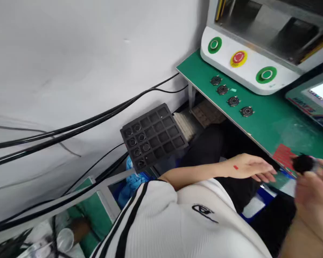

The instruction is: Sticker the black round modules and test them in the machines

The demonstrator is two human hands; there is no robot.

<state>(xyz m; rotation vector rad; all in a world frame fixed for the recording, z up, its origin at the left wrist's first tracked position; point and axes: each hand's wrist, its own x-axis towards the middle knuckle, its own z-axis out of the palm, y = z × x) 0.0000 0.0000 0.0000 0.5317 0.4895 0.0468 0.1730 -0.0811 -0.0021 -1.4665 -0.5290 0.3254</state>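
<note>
My left hand (247, 166) hovers near the front edge of the bench, fingers stretched out and holding nothing. A small red sticker-like piece (235, 167) lies on the back of it, by the wrist. At the right edge, my right hand (313, 188) is closed round a dark round part (303, 163), blurred by motion. Just left of that part, a red sheet (283, 156) with rows of marks lies on the bench edge. Several round black parts that look like watch cases, one of them a watch case (233, 101), lie in a row on the green bench.
A white machine with green buttons (266, 74) and a red stop button (238, 58) stands on the green bench (274, 122). A monitor (317, 96) is at right. A black compartment tray (161, 136), holding several rings, sits lower left. Black cables (118, 109) run along the wall.
</note>
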